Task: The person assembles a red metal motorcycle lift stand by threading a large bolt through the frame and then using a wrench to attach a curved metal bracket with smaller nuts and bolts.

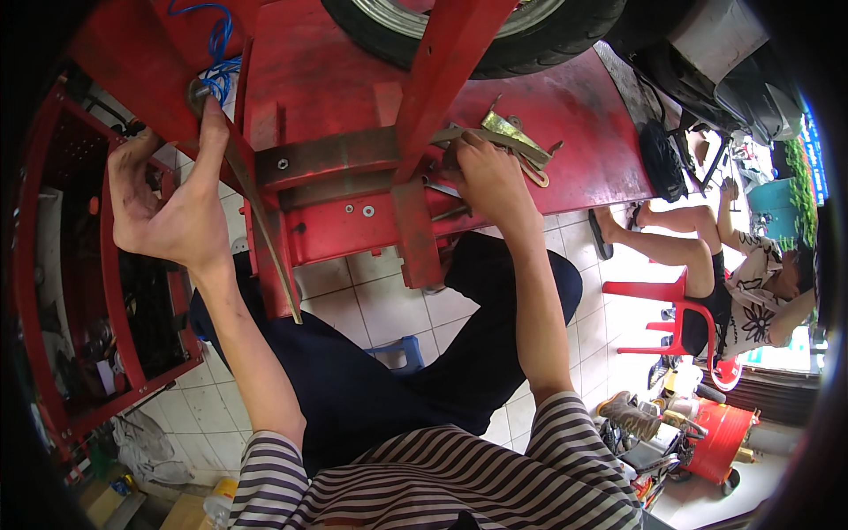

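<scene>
At the left, my left hand [172, 208] has its thumb pressed up against a round metal end piece [196, 95] on a slanted red beam [124, 57]. Its fingers are bent on the beam's other side. A long flat metal strip [265, 225] slopes down past that hand. On the red metal platform [565, 97], my right hand [495, 181] is closed beside an upright red post [433, 88], and its fingertips and anything in them are partly hidden. Just beyond that hand lies a yellowish metal bracket [515, 131]. Several loose washers or nuts [368, 211] lie nearer me.
A wheel with a black tyre [521, 62] stands at the far side. Blue coiled cord [219, 53] hangs far left; a red shelf cart [124, 300] stands left. Between my legs is a blue stool [406, 353]. Right, a person sits near a red chair [698, 309] and red drum [720, 442].
</scene>
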`<move>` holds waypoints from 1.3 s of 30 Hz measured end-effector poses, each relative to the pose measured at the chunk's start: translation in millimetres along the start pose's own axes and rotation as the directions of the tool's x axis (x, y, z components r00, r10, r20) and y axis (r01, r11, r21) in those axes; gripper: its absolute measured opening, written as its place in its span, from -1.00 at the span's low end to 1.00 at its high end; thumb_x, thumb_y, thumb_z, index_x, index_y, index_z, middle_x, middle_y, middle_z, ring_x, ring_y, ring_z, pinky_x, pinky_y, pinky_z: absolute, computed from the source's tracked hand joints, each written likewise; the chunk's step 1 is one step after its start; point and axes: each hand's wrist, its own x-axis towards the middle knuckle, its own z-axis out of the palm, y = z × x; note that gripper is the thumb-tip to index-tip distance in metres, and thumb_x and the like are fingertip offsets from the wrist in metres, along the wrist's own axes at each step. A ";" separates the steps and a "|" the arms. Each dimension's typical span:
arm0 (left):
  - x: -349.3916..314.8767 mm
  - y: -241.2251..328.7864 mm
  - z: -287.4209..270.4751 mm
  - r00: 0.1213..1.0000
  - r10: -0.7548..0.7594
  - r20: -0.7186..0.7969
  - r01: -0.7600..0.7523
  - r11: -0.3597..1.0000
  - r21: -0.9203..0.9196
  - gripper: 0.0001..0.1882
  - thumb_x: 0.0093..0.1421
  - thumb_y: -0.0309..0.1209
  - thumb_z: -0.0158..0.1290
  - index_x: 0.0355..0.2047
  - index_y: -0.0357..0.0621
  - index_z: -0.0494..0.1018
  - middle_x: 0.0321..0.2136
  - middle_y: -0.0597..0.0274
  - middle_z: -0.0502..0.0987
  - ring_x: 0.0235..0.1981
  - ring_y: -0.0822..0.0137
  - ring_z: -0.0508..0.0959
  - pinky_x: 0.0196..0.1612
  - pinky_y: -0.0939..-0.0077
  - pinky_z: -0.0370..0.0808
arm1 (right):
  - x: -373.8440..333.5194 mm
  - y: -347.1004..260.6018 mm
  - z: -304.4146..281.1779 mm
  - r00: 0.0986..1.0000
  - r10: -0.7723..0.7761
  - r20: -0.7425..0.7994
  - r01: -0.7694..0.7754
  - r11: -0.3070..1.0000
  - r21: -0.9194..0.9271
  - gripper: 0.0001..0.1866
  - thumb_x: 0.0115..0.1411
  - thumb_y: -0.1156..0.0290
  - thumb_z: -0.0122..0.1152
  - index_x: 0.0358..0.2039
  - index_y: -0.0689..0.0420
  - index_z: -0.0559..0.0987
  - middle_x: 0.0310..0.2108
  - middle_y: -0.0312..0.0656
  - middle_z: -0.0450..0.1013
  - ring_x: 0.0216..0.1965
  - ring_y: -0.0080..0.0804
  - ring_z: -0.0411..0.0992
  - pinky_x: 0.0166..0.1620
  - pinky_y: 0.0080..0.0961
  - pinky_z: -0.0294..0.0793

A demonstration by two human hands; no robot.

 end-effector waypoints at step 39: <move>4.2 12.2 -6.1 0.998 0.057 0.027 -0.058 0.997 0.050 -0.67 -0.22 -0.56 0.40 -0.44 -0.32 0.49 -0.46 0.13 0.59 -0.42 0.33 0.61 -0.28 0.51 0.54 | 79.9 -181.8 -54.9 0.739 0.068 -0.670 0.542 0.531 0.651 -0.83 0.02 0.63 0.36 -0.32 0.24 0.63 -0.41 -0.18 0.61 -0.40 -0.46 0.54 -0.27 -0.56 0.45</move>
